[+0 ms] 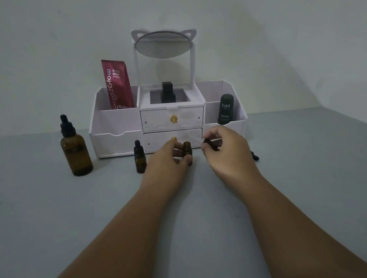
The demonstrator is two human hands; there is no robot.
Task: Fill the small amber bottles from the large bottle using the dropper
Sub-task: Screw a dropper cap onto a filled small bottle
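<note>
My two bare forearms reach out over the grey table [49,224], and nearest of the task's things is the small amber bottle [187,150] that my left hand [167,164] has pinched between thumb and fingers; it stands upright on the table, uncapped, its dark brown glass neck open at the top. Just to the right of it, apart from the bottle, my right hand [228,154] is curled around a black dropper cap [209,143], held at the fingertips, and a black tip [255,156] pokes out past the far side of that hand (whether it belongs to the same dropper or lies on the table I cannot tell). Just left of my left hand stands a second small amber bottle [140,159], upright, with its black dropper top screwed on. Further left, well apart from both hands, is the large amber bottle [75,149], upright and closed with a tall black bulb dropper; the glass is too dark to show a fill level. Beyond my hands, against the wall, sits a white organiser [116,126] with two small drawers with gold knobs, a cat-eared mirror [162,44] on top and a black bottle [168,92] under it. A red Glad2Glow sachet [117,83] stands in its left compartment, a dark green Kahf tube [227,109] in the right.
</note>
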